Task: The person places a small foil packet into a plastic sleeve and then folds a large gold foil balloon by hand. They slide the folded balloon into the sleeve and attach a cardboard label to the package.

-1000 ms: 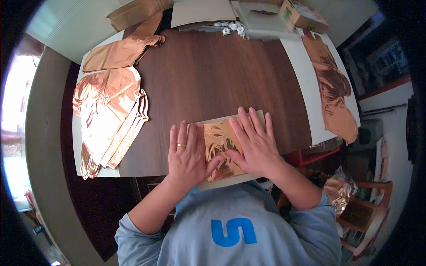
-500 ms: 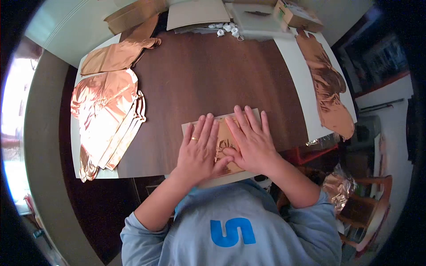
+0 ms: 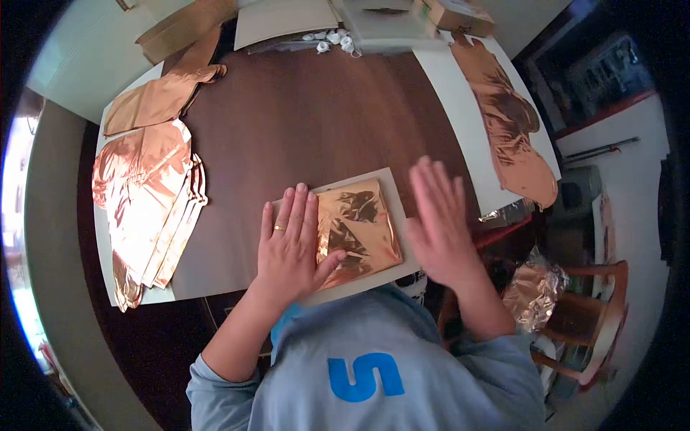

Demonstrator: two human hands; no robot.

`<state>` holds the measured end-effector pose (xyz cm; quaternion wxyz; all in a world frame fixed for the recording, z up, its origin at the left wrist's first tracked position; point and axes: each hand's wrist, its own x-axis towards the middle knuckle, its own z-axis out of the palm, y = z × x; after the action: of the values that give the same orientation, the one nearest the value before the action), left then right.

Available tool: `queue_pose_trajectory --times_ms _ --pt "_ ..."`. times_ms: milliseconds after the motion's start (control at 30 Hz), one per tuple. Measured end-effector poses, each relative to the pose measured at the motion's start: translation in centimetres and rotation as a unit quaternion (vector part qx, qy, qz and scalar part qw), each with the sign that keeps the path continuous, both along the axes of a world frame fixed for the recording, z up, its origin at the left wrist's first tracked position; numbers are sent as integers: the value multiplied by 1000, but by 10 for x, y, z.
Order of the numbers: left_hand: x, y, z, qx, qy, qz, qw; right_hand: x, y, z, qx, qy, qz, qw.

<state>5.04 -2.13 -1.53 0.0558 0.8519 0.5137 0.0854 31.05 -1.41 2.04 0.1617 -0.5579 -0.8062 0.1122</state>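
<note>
A folded sheet of shiny copper-coloured foil (image 3: 359,226) lies on a pale flat board (image 3: 386,188) at the table's front edge. My left hand (image 3: 291,244) rests flat on the left part of the foil and board, its fingers stretched out and its thumb reaching over the foil. Raised to the right of the board is my right hand (image 3: 440,223), slightly blurred, with its fingers extended and nothing in it. The foil's surface is creased in places, and its left side is hidden under my left hand.
Copper foil shapes (image 3: 147,172) lie stacked at the table's left. Another foil pile (image 3: 507,118) lies on a white sheet at the right. Cardboard (image 3: 284,21), small white bundles (image 3: 336,38) and a box (image 3: 456,16) sit at the back. A wooden chair (image 3: 611,316) stands at right.
My right hand has lifted off the foil and moved right, uncovering most of it. My left hand stays flat on its left side. The whole view has shifted a little.
</note>
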Motion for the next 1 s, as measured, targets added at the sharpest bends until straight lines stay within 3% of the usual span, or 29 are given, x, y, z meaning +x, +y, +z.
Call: queue_pose_trajectory --times_ms 167,333,667,767,900,933,1000 --pt "0 -1 -4 6 12 3 1000 -64 3 -19 -11 37 142 989" --pt "0 0 -8 13 5 7 1000 -69 1 -44 1 2 106 994" --pt "-2 0 3 -13 -44 9 999 -52 -1 -41 1 -51 52 997" --pt "-2 -3 14 0 -55 -60 997 -53 -1 -41 2 -63 52 997" --pt "-4 -16 12 -1 -114 -290 950 -53 -1 -43 9 -142 54 988" --pt "-2 -21 12 11 -110 -300 947 -53 0 -42 11 -170 54 984" --pt "1 -29 1 99 -64 -280 953 -54 0 -43 7 -110 51 993"
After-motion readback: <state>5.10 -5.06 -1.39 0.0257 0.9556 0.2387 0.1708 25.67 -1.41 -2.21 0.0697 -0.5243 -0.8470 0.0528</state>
